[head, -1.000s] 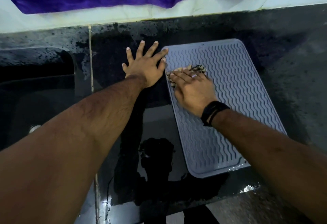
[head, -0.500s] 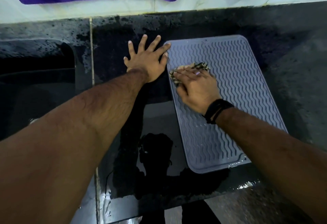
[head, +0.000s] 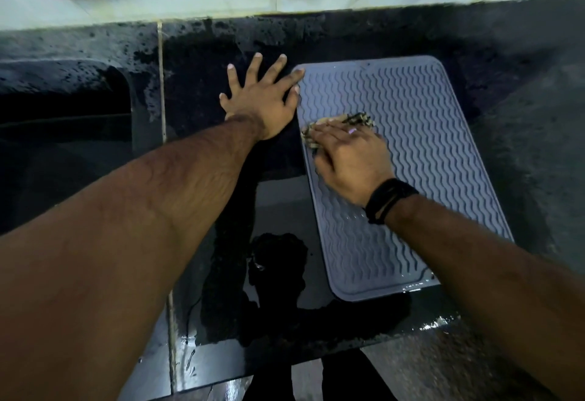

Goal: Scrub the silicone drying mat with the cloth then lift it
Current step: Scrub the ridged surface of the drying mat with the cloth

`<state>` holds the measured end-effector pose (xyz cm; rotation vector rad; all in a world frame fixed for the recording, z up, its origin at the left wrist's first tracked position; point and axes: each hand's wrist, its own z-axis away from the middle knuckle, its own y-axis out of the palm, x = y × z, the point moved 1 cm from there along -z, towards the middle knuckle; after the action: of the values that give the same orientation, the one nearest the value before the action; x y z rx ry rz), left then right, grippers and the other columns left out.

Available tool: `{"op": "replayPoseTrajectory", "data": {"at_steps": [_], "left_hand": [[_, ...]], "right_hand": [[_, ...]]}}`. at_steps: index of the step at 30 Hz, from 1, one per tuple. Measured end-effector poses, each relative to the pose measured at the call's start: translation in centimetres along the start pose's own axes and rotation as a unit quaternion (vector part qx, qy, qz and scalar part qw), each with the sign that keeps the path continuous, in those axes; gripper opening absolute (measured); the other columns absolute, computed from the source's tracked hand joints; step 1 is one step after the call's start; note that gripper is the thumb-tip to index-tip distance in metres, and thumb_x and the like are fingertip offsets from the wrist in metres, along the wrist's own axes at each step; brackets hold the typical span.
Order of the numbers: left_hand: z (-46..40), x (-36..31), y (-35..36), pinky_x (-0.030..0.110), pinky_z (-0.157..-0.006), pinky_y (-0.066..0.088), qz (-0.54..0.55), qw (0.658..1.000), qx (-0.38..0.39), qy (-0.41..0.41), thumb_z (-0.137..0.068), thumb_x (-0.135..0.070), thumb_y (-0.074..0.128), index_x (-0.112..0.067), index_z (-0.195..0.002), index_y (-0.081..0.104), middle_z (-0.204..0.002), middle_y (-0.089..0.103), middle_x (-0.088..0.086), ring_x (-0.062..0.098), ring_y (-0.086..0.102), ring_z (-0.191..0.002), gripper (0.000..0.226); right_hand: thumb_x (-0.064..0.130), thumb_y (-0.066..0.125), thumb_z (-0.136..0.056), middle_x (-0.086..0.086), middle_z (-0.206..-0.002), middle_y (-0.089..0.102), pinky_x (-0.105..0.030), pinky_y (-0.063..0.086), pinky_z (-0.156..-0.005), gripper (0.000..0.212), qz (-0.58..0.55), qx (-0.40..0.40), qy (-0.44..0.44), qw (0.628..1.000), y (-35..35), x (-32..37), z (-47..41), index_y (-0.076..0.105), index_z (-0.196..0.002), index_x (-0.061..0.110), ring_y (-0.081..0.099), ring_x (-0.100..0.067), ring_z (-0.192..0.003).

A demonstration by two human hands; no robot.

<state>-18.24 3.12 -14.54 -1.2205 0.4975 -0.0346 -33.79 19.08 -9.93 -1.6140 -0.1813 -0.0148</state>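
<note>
Mat (head: 427,154): matt grey silicone, wavy ribs. Counter (head: 285,210): glossy wet black stone. Cloth (head: 357,119): coarse weave.

Left hand (head: 261,100) flat, fingers splayed, right hand (head: 351,154) palm down, fingers straight

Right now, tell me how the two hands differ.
The left hand lies flat with fingers spread on the wet counter, only its fingertips reaching the mat edge; the right hand is on the mat. The left hand holds nothing; the right hand presses the cloth. Only the right wrist wears a black band. Both lie palm down.
</note>
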Motion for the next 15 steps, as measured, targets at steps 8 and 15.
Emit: {"op": "replayPoseTrajectory", "data": {"at_steps": [8,15], "left_hand": [[0.2,-0.2,-0.1,0.086,-0.117,0.007,0.003,1.000,0.002,-0.005,-0.105,-0.073,0.021,-0.072,-0.160,0.015,-0.181,-0.005,-0.025,0.035,-0.020,-0.167,0.055],[-0.1,0.1,0.1,0.087,-0.116,0.008,0.007,1.000,0.001,-0.007,-0.095,-0.079,0.015,-0.074,-0.157,0.014,-0.181,-0.004,-0.025,0.037,-0.019,-0.167,0.063]], "right_hand": [[0.040,0.031,-0.085,-0.004,-0.139,0.063,-0.048,0.043,-0.106,0.062,-0.003,0.010,0.022,1.000,1.0,1.3,-3.1,0.063,-0.132,0.015,0.055,-0.026,-0.131],[0.044,0.035,-0.088,0.003,-0.132,0.067,-0.048,0.048,-0.096,0.053,-0.013,0.010,0.032,0.999,0.8,1.1,0.8,0.066,-0.126,0.025,0.062,-0.025,-0.121]]}}
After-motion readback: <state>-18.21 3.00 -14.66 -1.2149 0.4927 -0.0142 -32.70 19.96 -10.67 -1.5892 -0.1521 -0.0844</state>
